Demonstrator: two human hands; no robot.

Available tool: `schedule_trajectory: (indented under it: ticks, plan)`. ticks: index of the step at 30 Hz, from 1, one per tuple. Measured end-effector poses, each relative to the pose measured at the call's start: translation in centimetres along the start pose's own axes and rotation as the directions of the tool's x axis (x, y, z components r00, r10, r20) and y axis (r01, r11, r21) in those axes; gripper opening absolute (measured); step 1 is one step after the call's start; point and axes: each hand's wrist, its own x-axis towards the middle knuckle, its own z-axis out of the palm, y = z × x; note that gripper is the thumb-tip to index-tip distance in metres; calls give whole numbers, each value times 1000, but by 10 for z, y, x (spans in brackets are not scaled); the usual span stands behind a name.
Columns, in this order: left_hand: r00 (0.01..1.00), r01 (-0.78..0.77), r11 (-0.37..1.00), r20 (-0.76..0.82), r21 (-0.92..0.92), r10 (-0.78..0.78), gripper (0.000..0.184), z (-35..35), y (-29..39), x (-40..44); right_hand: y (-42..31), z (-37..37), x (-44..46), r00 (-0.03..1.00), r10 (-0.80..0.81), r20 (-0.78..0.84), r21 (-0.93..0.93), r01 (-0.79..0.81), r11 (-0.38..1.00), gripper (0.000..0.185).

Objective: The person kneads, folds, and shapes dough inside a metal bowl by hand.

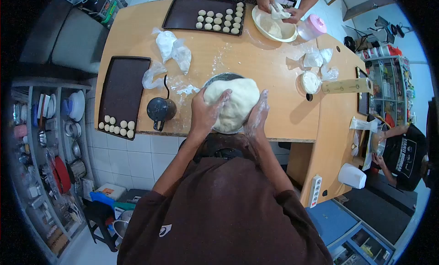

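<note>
A large, smooth, pale lump of dough is held between my two hands at the table's near edge. My left hand cups its left side, the thumb pressed on top. Along the right side lies my right hand, floury, with fingers straight and pressed against the dough. Behind and partly under the dough shows the rim of a metal bowl; most of it is hidden, so I cannot tell whether the dough touches it. Left of my hands stands a dark round container with a curved handle.
Dark trays with small dough balls lie left and at the back. Flour bags sit between them. Across the table, a person's hands work over a cream bowl. A rolling pin and power strip are right.
</note>
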Motion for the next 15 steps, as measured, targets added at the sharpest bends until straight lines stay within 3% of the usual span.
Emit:
schedule_trajectory:
  ticks: [1,2,3,5,8,11,13,15]
  plan:
    - [998,57,998,-8,3,-57,30,-1,0,0,6,-6,3,991,-135,22,-264,136,955,57]
    - [993,115,993,-16,8,-115,29,-2,-1,1,13,-14,5,963,-257,76,-501,260,825,59]
    - [977,215,966,24,-143,-214,29,20,-7,-7,-29,-31,-15,975,-204,89,-687,209,696,61]
    - [945,326,901,66,-286,-321,28,15,-8,-5,-78,-4,-46,989,-90,114,-863,143,485,63]
    - [954,237,953,231,-187,-192,27,7,0,-9,-68,-25,-29,991,13,137,-462,52,885,63]
    - [885,109,992,449,66,-127,30,-1,11,11,-98,-8,-17,829,369,420,-229,-297,927,66]
    - [825,-8,979,555,202,-108,32,2,27,18,-117,7,-21,885,337,322,-446,-172,878,69]
    - [851,-83,981,524,178,-24,33,10,26,18,-122,9,-21,919,260,295,-623,-21,782,72]
